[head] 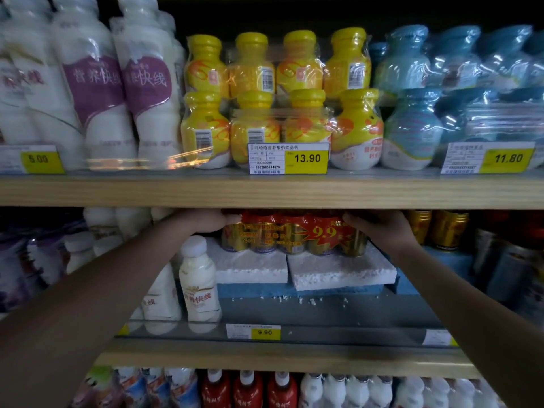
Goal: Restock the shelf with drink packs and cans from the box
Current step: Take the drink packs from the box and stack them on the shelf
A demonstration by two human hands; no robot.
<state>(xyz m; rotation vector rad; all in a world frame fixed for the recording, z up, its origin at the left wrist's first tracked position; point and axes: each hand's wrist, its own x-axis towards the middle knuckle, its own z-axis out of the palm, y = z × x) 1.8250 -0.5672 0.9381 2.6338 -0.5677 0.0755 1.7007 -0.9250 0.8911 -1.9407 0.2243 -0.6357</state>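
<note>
A shrink-wrapped pack of gold cans [294,235] with a red "9.9" label sits on white foam blocks [338,267] deep in the middle shelf. My left hand [206,222] grips the pack's upper left end. My right hand [382,228] grips its upper right end. Both arms reach in under the wooden shelf board [270,191]. The pack's top is partly hidden by that board. The box is out of view.
White milk-drink bottles [200,281] stand left of the foam. Loose gold cans [441,228] stand to the right. Yellow bottle packs [279,98], white bottles [97,83] and blue packs [456,98] fill the upper shelf. A glass rail with a 9.90 tag [265,332] fronts the middle shelf.
</note>
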